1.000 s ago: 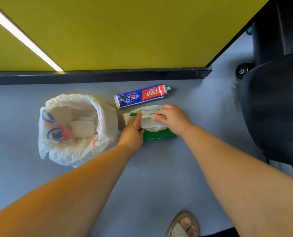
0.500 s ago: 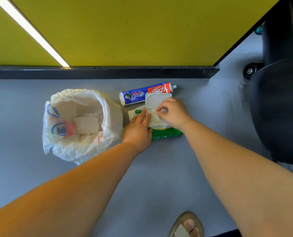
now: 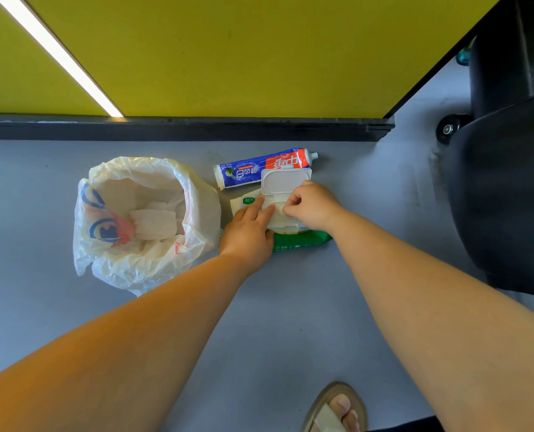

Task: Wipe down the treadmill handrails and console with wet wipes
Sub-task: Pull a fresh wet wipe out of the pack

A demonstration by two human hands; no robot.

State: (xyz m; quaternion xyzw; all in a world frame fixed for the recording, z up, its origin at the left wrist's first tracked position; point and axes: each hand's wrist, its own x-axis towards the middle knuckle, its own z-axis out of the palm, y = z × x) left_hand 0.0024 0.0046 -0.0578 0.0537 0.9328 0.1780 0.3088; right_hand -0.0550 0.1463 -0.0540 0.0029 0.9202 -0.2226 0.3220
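Note:
A green and white pack of wet wipes (image 3: 303,240) lies on the grey floor, its white flip lid (image 3: 286,180) standing open toward the wall. My left hand (image 3: 248,232) rests flat on the pack's left side, fingers straight. My right hand (image 3: 314,205) is at the pack's opening with fingertips curled and pinching at a white wipe there. The black treadmill (image 3: 505,188) fills the right edge; its handrails and console are out of view.
A white plastic bag (image 3: 141,219) with used wipes inside sits open to the left of the pack. A blue and red toothpaste tube (image 3: 253,171) lies just beyond the pack, by the black skirting under the yellow wall. My sandalled foot (image 3: 337,410) is at the bottom.
The pack's lid has been flipped open by my right hand, which now pinches at the opening. My left hand has stayed on the pack, its fingers sliding closer to the opening.

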